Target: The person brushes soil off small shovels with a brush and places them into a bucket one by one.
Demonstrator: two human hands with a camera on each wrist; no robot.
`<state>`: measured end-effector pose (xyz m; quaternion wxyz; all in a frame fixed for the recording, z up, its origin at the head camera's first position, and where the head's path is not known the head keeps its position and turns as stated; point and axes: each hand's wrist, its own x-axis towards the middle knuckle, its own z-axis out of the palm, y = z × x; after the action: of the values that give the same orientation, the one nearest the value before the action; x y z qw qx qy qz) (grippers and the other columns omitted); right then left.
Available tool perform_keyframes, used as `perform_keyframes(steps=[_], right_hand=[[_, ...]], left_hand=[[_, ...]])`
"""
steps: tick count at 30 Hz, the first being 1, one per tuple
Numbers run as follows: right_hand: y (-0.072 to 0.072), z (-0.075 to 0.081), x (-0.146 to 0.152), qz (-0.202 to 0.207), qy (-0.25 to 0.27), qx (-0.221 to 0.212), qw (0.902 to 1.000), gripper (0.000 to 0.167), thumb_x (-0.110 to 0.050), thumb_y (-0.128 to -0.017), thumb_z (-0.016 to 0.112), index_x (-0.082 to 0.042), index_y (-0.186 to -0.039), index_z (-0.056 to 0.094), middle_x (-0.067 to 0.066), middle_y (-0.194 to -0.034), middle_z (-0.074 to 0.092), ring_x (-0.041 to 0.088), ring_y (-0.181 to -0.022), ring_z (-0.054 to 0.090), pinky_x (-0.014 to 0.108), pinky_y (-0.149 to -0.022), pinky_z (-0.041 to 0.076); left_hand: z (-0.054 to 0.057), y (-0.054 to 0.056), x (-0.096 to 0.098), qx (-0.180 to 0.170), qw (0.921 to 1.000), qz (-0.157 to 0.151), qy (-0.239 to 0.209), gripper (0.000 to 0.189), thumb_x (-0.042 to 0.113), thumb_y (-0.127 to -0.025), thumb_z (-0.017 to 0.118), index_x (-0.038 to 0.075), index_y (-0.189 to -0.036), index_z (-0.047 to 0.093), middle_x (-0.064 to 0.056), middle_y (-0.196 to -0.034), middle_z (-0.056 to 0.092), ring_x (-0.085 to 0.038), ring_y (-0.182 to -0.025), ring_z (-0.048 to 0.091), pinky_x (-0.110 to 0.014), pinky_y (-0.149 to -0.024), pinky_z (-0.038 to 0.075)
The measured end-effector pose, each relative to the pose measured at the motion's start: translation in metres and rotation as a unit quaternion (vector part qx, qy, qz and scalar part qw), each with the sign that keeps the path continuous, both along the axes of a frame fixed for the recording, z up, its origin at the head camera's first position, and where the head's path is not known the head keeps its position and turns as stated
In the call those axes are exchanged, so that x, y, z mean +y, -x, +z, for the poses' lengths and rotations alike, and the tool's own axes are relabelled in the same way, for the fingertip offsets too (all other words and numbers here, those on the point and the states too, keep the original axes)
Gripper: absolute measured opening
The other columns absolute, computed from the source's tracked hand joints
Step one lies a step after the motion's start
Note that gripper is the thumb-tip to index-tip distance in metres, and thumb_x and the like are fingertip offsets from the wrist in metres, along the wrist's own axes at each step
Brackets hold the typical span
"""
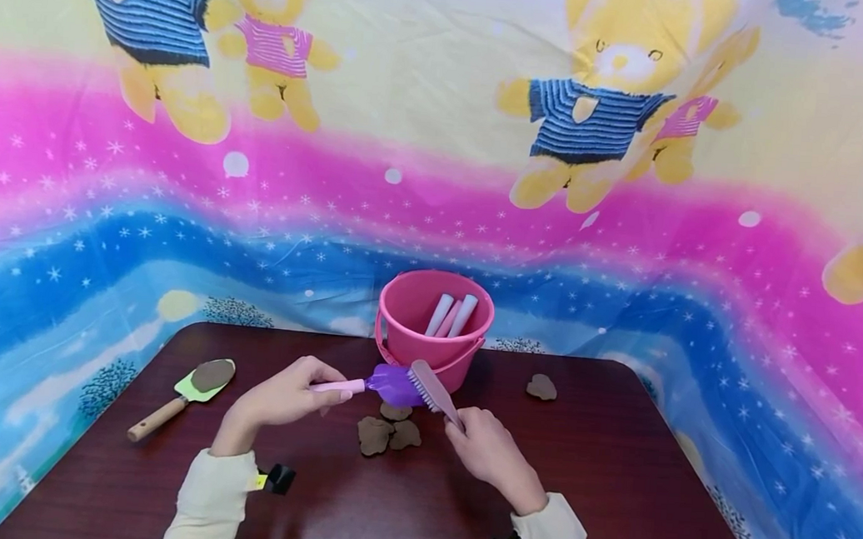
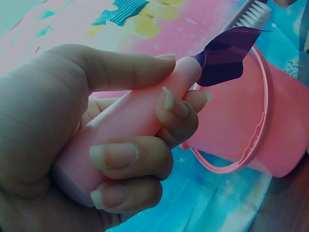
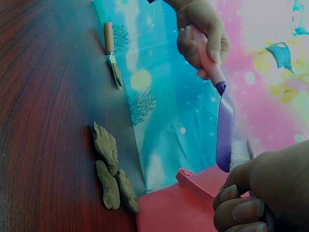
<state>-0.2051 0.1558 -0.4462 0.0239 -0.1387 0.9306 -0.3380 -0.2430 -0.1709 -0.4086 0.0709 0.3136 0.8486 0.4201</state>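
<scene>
My left hand (image 1: 287, 395) grips the pink handle of a small purple toy shovel (image 1: 393, 385), its fingers curled round it in the left wrist view. In my right hand (image 1: 490, 449) is a brush (image 1: 434, 392) with white bristles, which touch the shovel's blade in the right wrist view. Both tools are held above the table, in front of a pink bucket (image 1: 433, 349). Beneath the shovel lie several flat brown clay-like lumps (image 1: 375, 437). Part of the brush handle is hidden inside my right hand.
Light-coloured handles (image 1: 452, 317) stick up inside the bucket. A green trowel (image 1: 194, 386) with a wooden handle lies at the left, a brown lump (image 1: 214, 375) on its blade. Another lump (image 1: 541, 387) sits at the right. A printed cloth (image 1: 422, 185) hangs round the dark table (image 1: 577, 447).
</scene>
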Motion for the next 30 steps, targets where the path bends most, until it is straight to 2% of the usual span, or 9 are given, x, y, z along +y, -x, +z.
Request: perform_keyframes(steps=[5, 13, 17, 21, 30], right_hand=[[0.001, -0.001, 0.001, -0.01, 0.004, -0.001, 0.9999, 0.019, -0.018, -0.102, 0.058, -0.008, -0.086, 0.064, 0.0, -0.06, 0.047, 0.013, -0.047, 0.042, 0.026, -0.043, 0.038], [0.004, -0.002, 0.005, -0.021, -0.005, 0.01, 0.9997, 0.026, -0.017, -0.102, 0.057, -0.009, -0.077, 0.06, -0.001, -0.058, 0.044, 0.013, -0.046, 0.04, 0.026, -0.043, 0.035], [0.004, -0.001, 0.005, -0.026, -0.005, 0.014, 0.9996, 0.03, -0.018, -0.102, 0.057, -0.012, -0.073, 0.057, -0.001, -0.057, 0.042, 0.013, -0.046, 0.038, 0.026, -0.043, 0.033], [0.003, 0.0, 0.004, -0.027, 0.0, 0.018, 0.9995, 0.031, -0.019, -0.102, 0.058, -0.011, -0.072, 0.057, -0.001, -0.056, 0.042, 0.012, -0.046, 0.039, 0.026, -0.042, 0.034], [-0.004, 0.003, -0.007, -0.01, 0.018, 0.018, 0.9996, 0.03, -0.021, -0.102, 0.059, -0.012, -0.074, 0.059, -0.002, -0.056, 0.043, 0.012, -0.046, 0.04, 0.025, -0.042, 0.036]], left_hand=[[0.002, -0.001, -0.004, -0.005, 1.0, 0.007, 0.002, 0.037, 0.035, -0.1, 0.064, 0.016, -0.069, 0.065, 0.003, -0.058, 0.048, -0.005, -0.048, 0.036, -0.025, -0.049, 0.037], [0.004, -0.002, -0.009, -0.005, 0.9999, 0.009, -0.005, 0.035, 0.033, -0.101, 0.063, 0.018, -0.069, 0.064, -0.011, -0.06, 0.053, -0.006, -0.047, 0.034, -0.025, -0.047, 0.034], [0.004, -0.002, -0.01, -0.007, 0.9999, 0.005, -0.009, 0.036, 0.032, -0.101, 0.063, 0.017, -0.069, 0.064, -0.005, -0.059, 0.053, -0.006, -0.047, 0.035, -0.025, -0.047, 0.035], [0.003, -0.001, -0.006, -0.003, 0.9999, -0.005, -0.011, 0.035, 0.03, -0.102, 0.063, 0.018, -0.069, 0.064, 0.001, -0.059, 0.052, -0.005, -0.048, 0.037, -0.024, -0.049, 0.036], [-0.002, 0.001, 0.01, -0.017, 0.9994, -0.028, -0.012, 0.032, 0.028, -0.102, 0.063, 0.018, -0.072, 0.068, -0.01, -0.06, 0.057, -0.006, -0.052, 0.045, -0.025, -0.053, 0.041]])
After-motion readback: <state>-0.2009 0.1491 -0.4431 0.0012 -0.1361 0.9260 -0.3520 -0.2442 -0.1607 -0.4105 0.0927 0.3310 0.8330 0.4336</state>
